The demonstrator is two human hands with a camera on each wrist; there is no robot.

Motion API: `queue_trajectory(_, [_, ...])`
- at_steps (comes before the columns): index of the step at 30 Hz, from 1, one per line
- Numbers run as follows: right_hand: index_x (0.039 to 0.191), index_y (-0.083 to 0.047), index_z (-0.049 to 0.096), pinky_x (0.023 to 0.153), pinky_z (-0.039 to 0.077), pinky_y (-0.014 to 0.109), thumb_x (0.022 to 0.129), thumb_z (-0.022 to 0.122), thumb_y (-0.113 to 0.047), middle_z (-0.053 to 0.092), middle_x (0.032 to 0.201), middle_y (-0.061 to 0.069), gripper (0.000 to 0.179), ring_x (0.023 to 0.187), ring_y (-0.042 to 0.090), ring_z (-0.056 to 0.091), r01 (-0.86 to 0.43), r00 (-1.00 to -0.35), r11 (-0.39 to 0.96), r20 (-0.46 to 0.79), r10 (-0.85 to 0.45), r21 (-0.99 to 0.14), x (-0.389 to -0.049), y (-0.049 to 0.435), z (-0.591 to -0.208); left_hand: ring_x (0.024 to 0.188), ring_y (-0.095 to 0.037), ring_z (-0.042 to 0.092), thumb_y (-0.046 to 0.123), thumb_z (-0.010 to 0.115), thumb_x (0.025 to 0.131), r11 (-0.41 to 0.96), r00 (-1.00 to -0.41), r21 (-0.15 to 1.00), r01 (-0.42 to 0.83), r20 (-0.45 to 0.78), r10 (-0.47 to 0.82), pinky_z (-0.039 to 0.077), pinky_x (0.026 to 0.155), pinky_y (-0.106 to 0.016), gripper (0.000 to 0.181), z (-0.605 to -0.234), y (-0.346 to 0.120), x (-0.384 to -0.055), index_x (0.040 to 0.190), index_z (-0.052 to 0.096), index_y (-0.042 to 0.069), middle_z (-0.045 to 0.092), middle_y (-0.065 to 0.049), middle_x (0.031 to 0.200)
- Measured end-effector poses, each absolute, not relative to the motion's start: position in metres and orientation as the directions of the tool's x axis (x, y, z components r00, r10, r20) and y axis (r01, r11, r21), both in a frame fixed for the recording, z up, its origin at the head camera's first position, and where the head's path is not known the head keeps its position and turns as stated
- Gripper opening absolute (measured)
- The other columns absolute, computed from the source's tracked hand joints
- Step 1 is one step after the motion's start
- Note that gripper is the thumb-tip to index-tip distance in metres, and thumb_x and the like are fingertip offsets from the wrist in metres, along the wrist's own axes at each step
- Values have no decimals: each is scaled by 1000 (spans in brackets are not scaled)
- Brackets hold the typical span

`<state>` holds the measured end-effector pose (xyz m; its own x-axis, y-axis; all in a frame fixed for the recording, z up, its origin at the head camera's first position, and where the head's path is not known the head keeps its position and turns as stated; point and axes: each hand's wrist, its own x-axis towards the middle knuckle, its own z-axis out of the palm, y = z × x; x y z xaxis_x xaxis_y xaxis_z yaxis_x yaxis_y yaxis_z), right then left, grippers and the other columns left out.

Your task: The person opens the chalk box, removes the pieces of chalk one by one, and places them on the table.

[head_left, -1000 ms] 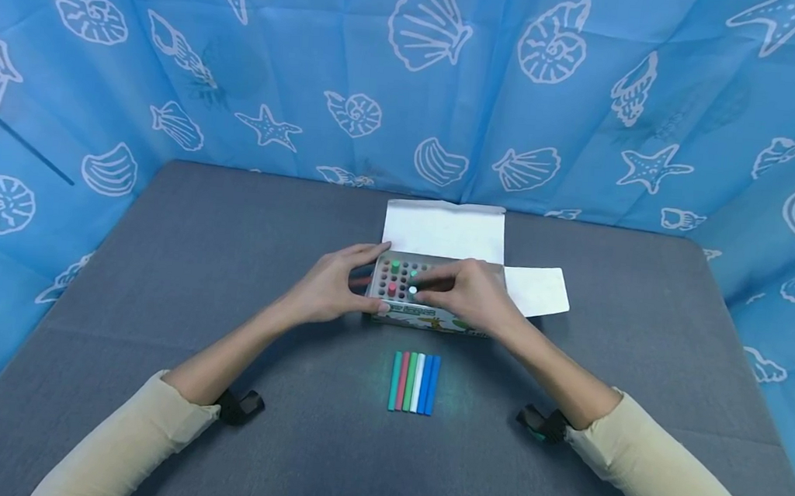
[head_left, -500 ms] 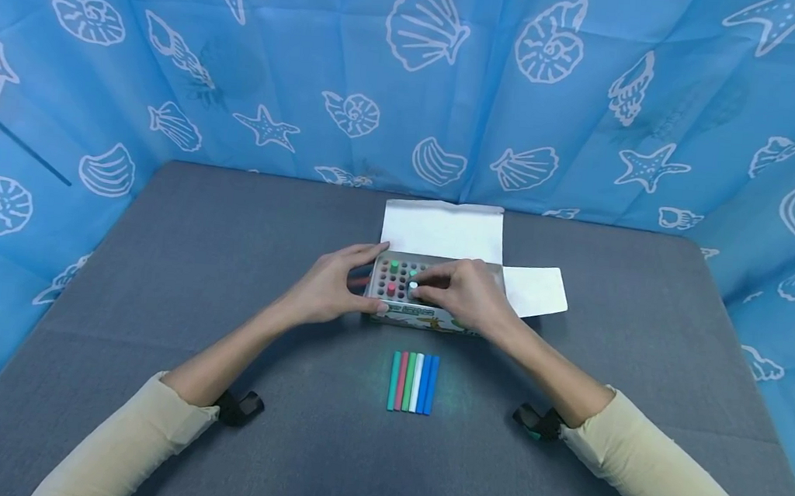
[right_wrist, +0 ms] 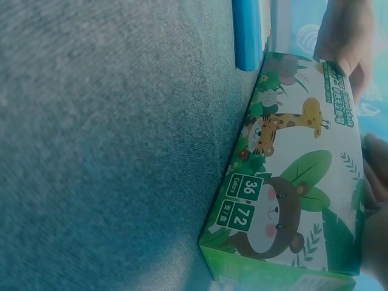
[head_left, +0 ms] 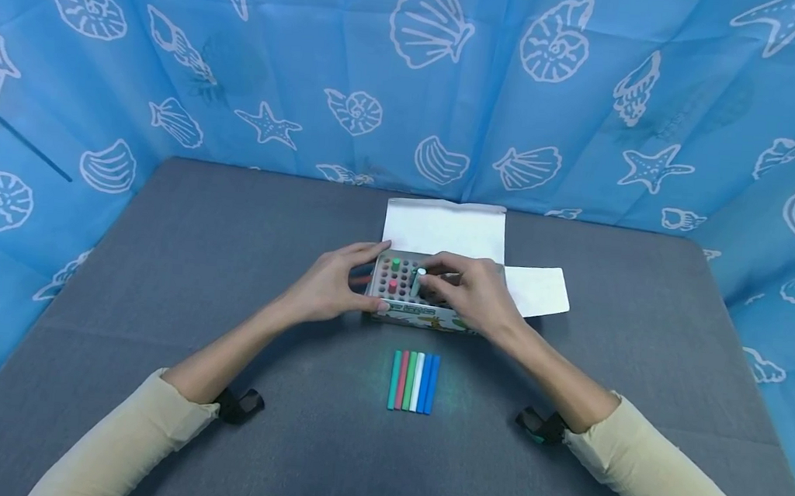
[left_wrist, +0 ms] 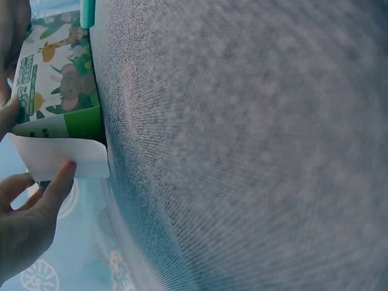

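A chalk box [head_left: 420, 317] with holes across its top lies open at the back middle of the table. My left hand [head_left: 331, 283] grips its left end, thumb at the front corner and forefinger at the rear one; in the left wrist view other fingers touch a white end flap [left_wrist: 66, 156]. My right hand [head_left: 473, 291] pinches a white chalk stick [head_left: 417, 282], which stands tilted above the holes; whether its lower end has left its hole I cannot tell. A green chalk [head_left: 395, 263] and a pink chalk [head_left: 392, 286] poke up from other holes.
Before the box lies a row of several loose chalks [head_left: 413, 382], teal, pink, green, white and blue. The white lid [head_left: 445, 228] is folded back behind the box, and a side flap [head_left: 537, 290] sticks out right. A blue shell-print curtain [head_left: 410, 85] surrounds the grey table [head_left: 266, 222].
My right thumb and fingers have closed on the white chalk in the box and raised it, tilting its top. My left hand keeps its place on the box.
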<state>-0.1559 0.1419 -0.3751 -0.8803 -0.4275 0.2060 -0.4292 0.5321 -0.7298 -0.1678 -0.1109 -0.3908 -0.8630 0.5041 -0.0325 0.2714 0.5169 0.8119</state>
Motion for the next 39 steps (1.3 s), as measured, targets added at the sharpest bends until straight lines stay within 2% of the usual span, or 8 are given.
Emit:
queue_trajectory(6, [111, -6, 73, 60, 60, 28, 95, 69, -10, 74, 93, 6, 17, 72, 13, 73, -441, -882, 477, 269, -387, -761, -153, 144, -372, 123, -36, 57, 20, 85, 81, 517, -860, 808, 281, -27, 510, 55, 96, -36, 92, -390, -110, -168, 156, 32, 19, 34, -16, 155])
queue_trajectory(15, [113, -5, 72, 67, 62, 29, 95, 68, -8, 73, 98, 10, 19, 76, 20, 74, -432, -892, 412, 314, -324, -802, -143, 151, -369, 123, -37, 57, 21, 84, 82, 504, -848, 816, 282, -34, 529, 56, 94, -37, 91, -393, -112, -165, 157, 32, 19, 32, -16, 156])
queue_trajectory(24, [118, -2, 69, 72, 62, 31, 97, 65, -9, 71, 103, 14, 23, 76, 25, 74, -333, -931, 360, 242, -275, -872, -130, 166, -357, 122, -37, 58, 22, 84, 82, 517, -857, 807, 284, -28, 514, 57, 93, -37, 92, -391, -111, -166, 157, 31, 19, 33, -16, 156])
queue_trajectory(32, [117, 4, 67, 68, 63, 34, 97, 64, -5, 70, 97, 16, 23, 72, 26, 73, -281, -943, 338, 193, -272, -898, -115, 179, -357, 121, -37, 59, 23, 85, 81, 523, -857, 800, 294, -22, 515, 57, 92, -37, 92, -391, -111, -167, 157, 32, 19, 34, -16, 155])
queue_trajectory(39, [119, 6, 66, 66, 63, 35, 95, 66, -3, 70, 96, 18, 25, 72, 22, 72, -184, -952, 307, 91, -293, -934, -101, 186, -366, 121, -36, 59, 24, 84, 82, 525, -854, 798, 295, -26, 520, 57, 92, -36, 92, -391, -112, -168, 157, 31, 21, 33, -15, 156])
